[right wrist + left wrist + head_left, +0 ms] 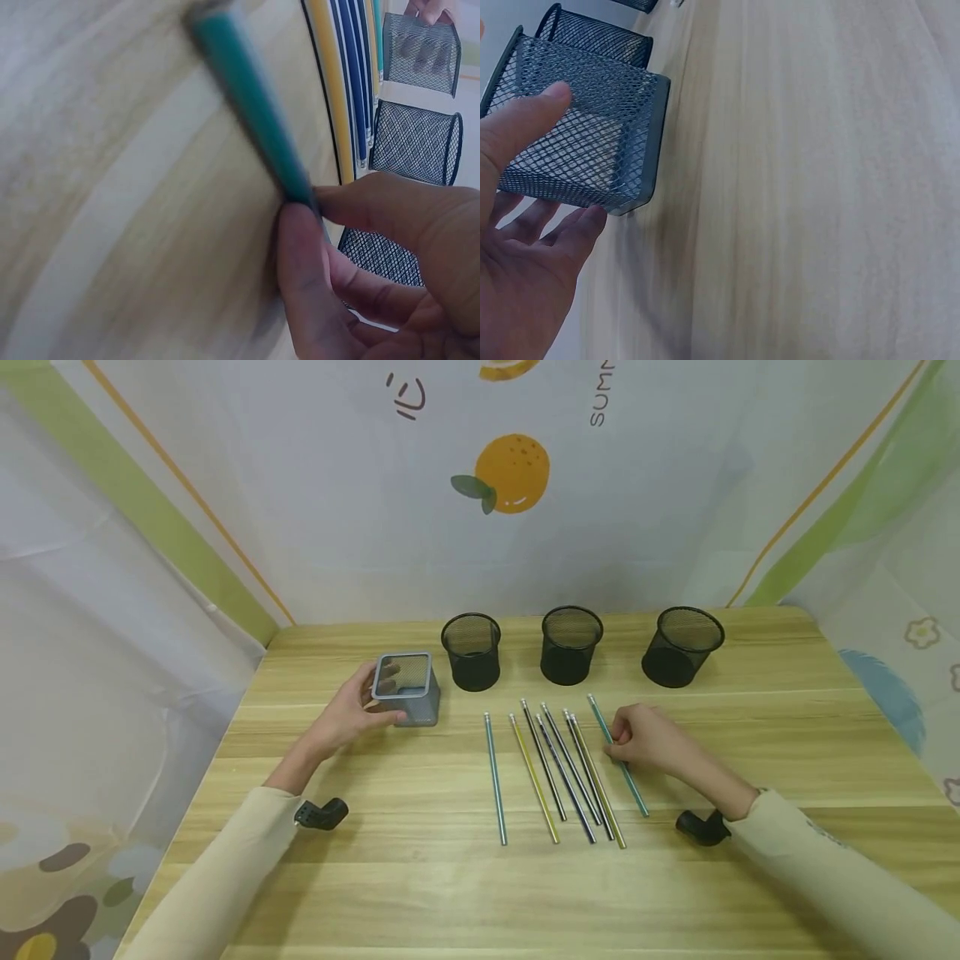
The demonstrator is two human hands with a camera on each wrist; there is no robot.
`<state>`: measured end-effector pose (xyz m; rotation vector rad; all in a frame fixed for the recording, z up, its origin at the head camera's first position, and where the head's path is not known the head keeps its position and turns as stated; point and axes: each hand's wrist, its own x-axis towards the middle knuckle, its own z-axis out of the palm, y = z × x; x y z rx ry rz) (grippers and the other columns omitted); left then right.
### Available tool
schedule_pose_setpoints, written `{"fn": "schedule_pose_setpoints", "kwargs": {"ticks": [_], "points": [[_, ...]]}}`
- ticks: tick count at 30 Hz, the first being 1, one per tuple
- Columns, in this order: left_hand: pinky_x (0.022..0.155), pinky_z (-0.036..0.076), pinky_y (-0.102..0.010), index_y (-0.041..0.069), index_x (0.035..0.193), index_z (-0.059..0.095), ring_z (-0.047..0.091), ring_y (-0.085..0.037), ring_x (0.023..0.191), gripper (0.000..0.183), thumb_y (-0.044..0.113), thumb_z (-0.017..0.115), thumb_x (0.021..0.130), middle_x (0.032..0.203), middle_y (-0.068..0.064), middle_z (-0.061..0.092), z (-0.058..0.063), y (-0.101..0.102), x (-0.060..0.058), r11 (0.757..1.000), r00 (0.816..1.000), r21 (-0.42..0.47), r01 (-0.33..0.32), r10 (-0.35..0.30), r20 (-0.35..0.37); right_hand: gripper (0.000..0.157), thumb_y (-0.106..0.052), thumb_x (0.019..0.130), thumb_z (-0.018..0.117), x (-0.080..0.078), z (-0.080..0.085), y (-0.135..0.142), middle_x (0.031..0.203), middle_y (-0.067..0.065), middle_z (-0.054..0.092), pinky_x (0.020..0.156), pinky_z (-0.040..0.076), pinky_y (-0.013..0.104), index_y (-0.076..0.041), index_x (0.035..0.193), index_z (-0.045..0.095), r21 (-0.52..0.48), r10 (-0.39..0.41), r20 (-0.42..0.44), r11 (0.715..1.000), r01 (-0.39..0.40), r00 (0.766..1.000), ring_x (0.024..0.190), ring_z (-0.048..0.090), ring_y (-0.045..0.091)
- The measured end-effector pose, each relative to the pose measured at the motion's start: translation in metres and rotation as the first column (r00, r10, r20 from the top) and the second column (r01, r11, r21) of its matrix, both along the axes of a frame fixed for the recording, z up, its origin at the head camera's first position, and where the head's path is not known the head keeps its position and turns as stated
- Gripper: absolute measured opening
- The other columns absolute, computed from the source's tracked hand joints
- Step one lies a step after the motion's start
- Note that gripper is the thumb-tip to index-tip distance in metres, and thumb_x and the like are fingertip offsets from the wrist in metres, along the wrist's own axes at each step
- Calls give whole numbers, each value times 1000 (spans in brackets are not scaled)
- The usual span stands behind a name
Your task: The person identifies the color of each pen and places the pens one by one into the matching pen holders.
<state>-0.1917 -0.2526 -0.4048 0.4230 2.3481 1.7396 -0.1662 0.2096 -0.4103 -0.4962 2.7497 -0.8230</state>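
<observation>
My left hand (351, 714) grips a square grey mesh pen holder (420, 708) at the left of the table, thumb on the near side and fingers round the far left side. In the left wrist view the thumb lies against the mesh (577, 150). My right hand (651, 742) pinches a teal pencil (634, 793) between thumb and fingers, at the right end of a row of pencils. In the right wrist view the teal pencil (251, 97) slants up from the fingertips. Left of it lie several striped and dark pencils (551, 760), a yellow pencil (534, 781) and another teal pencil (495, 781).
Three round black mesh pen holders stand along the back: a left one (474, 668), a middle one (567, 662) and a right one (671, 664). Behind them hangs a white curtain (337, 527) with fruit prints. The wooden table (420, 902) stretches toward the front.
</observation>
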Motion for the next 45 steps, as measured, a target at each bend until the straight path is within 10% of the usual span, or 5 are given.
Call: {"fn": "schedule_pose_setpoints", "kwargs": {"ticks": [13, 45], "points": [[116, 29, -58, -4, 155, 27, 31, -43, 143, 81, -10, 73, 89, 155, -25, 34, -4, 1, -1, 1000, 1000, 4, -12, 12, -1, 13, -3, 79, 74, 1, 3, -3, 69, 0, 57, 57, 46, 30, -5, 78, 61, 26, 0, 4, 1000, 0, 1000, 63, 52, 16], [115, 31, -58, -3, 156, 24, 34, -47, 141, 80, -9, 70, 91, 154, -26, 34, -7, 6, 1, 999, 999, -47, -16, 15, -32, 18, 6, 92, 60, -2, 33, 36, 88, 14, 61, 65, 63, 41, 15, 107, 57, -373, -11, 145, 925, 65, 989, 74, 65, 25]]}}
